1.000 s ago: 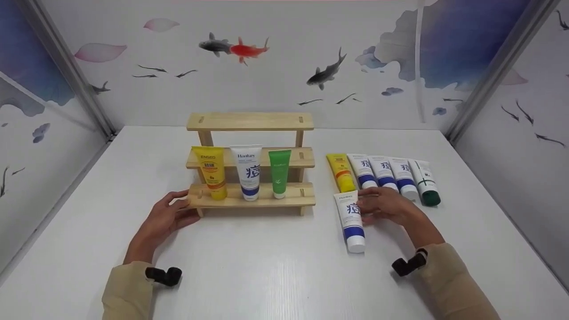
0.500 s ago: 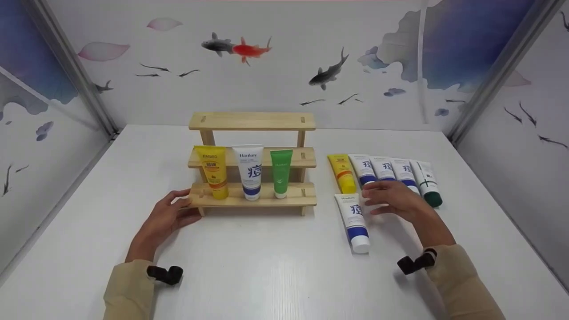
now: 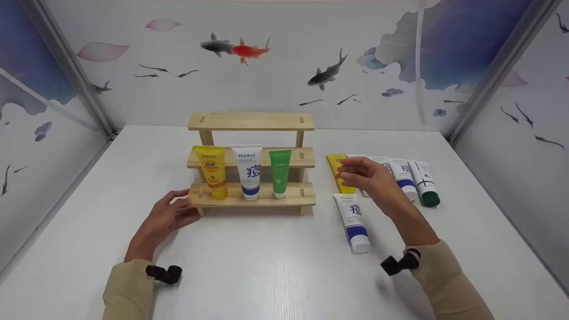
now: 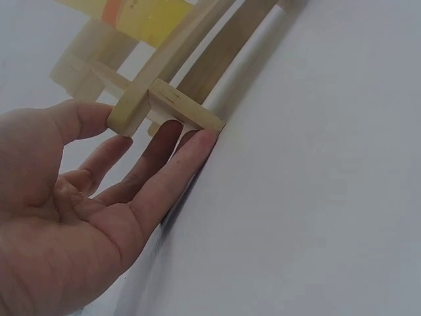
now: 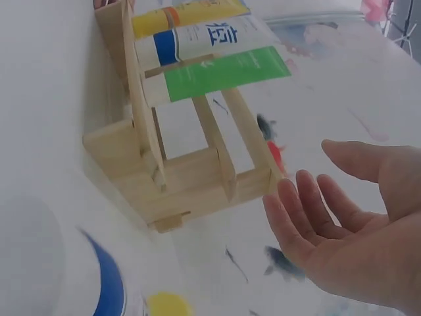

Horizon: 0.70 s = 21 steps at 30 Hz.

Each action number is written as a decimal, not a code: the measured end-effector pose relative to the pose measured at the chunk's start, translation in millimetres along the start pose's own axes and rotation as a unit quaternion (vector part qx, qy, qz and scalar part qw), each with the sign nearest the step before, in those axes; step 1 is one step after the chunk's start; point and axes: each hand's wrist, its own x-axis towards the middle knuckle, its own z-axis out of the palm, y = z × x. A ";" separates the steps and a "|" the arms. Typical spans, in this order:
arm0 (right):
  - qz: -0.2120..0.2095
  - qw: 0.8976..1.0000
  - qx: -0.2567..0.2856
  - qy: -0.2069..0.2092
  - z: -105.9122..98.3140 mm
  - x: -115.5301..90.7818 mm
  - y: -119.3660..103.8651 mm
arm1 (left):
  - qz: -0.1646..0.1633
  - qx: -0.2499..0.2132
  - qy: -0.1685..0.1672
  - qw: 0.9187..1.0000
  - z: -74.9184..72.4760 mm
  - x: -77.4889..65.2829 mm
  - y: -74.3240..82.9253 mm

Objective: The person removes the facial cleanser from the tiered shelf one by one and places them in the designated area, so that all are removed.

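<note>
A three-tier wooden rack (image 3: 251, 121) stands on the white table. On its bottom shelf stand a yellow tube (image 3: 212, 173), a white-and-blue tube (image 3: 247, 173) and a green tube (image 3: 280, 171), caps down. My left hand (image 3: 161, 220) holds the rack's left end, thumb at the shelf edge and fingers against the leg (image 4: 187, 108). Over a row of lying tubes hovers my right hand (image 3: 375, 186), fingers loosely bent around nothing; it partly hides the row's yellow tube (image 3: 334, 173) and white ones. Nearer me, a white-and-blue tube (image 3: 353, 222) lies apart.
At the row's right end lie a white-and-blue tube (image 3: 402, 178) and a white tube with a dark green cap (image 3: 425, 184). Behind the table rises a wall panel (image 3: 284, 84) painted with fish. The rack's two upper shelves carry nothing.
My right hand has let go of the nearer white-and-blue tube, which stays lying on the table, and has moved up and away over the row. The left hand keeps its place on the rack.
</note>
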 end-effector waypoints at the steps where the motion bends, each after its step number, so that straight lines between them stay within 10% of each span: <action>1: -0.011 1.000 0.005 0.000 3.7 0.7 -3.8 | -0.002 -0.001 0.002 1.000 0.4 0.6 -0.2; 21: -0.041 0.995 0.060 -0.070 60.2 29.2 -22.2 | 0.004 0.009 -0.001 1.000 1.2 1.1 0.4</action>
